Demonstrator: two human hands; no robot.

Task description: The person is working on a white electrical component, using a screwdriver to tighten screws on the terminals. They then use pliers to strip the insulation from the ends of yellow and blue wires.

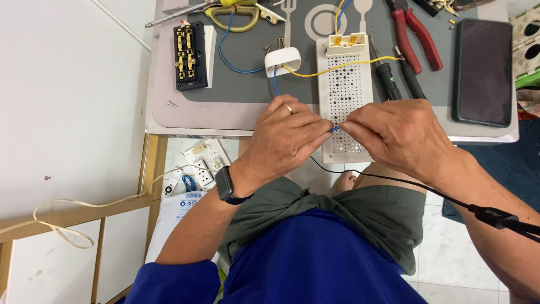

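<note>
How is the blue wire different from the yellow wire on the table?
The blue wire is pinched at its end by both hands, left hand and right hand; the yellow wire lies untouched. The blue wire loops left; the yellow wire crosses the perforated white board. Both meet the white plug.

The tip of the thin blue wire was too small to make out, pinched between the fingertips of the left hand and right hand. Those hands hid the middle of the white perforated plastic board. The red-handled pliers ran off the top edge, so their head could not be seen, and the yellow-handled tool beside the long metal screwdriver was cut off there too. The small screws on the grey mat were too tiny to tell apart. The black cable left the frame at the right edge
</note>
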